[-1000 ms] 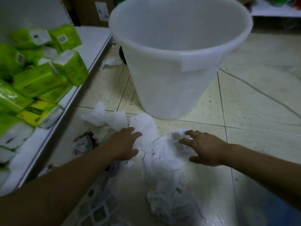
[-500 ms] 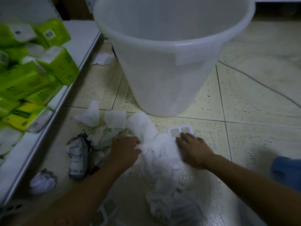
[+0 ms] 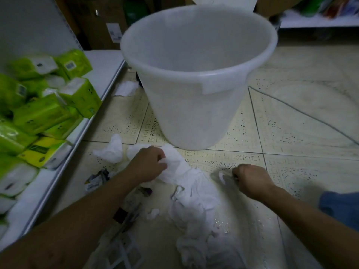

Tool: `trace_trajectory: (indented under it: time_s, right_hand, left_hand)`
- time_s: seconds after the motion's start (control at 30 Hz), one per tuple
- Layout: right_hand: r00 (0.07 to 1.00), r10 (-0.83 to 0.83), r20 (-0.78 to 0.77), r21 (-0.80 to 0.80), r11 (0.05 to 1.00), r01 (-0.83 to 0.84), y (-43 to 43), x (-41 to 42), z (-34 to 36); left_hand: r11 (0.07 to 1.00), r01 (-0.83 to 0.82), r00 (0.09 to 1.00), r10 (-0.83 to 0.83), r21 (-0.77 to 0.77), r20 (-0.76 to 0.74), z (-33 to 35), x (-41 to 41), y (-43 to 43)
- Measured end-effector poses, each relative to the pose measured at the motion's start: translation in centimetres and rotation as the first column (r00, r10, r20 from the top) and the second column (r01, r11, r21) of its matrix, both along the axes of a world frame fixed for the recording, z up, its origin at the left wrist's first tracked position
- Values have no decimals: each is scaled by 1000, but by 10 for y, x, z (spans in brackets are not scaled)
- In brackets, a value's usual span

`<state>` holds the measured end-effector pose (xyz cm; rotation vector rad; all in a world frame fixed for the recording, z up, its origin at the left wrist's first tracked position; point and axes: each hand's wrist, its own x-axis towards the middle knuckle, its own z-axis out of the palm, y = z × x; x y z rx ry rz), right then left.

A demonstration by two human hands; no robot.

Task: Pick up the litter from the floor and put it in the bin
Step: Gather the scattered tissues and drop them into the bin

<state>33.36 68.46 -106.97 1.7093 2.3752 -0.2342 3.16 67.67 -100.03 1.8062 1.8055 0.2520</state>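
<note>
A large white plastic bin [image 3: 194,105] stands upright on the tiled floor, and what shows of its inside is bare. In front of it lies a long heap of white crumpled tissue [image 3: 194,200]. My left hand [image 3: 149,164] is closed on the top end of that tissue. My right hand [image 3: 250,177] is closed on a small white wrapper [image 3: 222,176] at the tissue's right side. More litter lies to the left: a white tissue wad [image 3: 110,150], a crumpled printed wrapper [image 3: 96,180], and a tissue scrap [image 3: 126,88] beside the bin.
A low white shelf [image 3: 91,121] runs along the left with several green tissue packs [image 3: 40,113]. White plastic grid packaging [image 3: 120,253] lies at the bottom. Cardboard boxes [image 3: 104,26] stand behind the bin. A blue cloth-covered knee [image 3: 342,206] shows at the right.
Both hands went from flat and open on the tissue pile to closed. The left has gathered the tissue's top end; the right has pinched the small wrapper. The view tilted up.
</note>
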Motion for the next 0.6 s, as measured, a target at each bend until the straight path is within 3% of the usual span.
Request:
trace_trajectory:
  time_s: [0.07,0.17,0.3,0.37,0.43,0.5,0.6]
  right_hand:
    - [999,-21,-37,70,997,24,5,1,25]
    - [974,-36,-223,112,992,62,13,-9,75]
    - [905,136,-404,196,979,-59,15,-30,156]
    - [843,164,-512,248,968,-37,17,-37,198]
    - [774,134,-618,272,961,51,27,-43,236]
    - [694,69,-717,246,956,158,48,-51,270]
    - [630,-53,-775,127,963,237,88,-65,306]
  left_hand:
    - [997,-1,1000,-1,73,25,21,2,7]
    - [988,81,996,-86,133,33,62,15,17]
    - [914,305,951,-305,267,-41,144,27,30]
    - [853,377,925,-365,362,-102,187,26,38]
    - [809,318,946,-306,493,-108,220,22,51]
    - [790,153,987,-155,594,-48,240,20,69]
    - [777,-210,970,90,593,225,244,19,98]
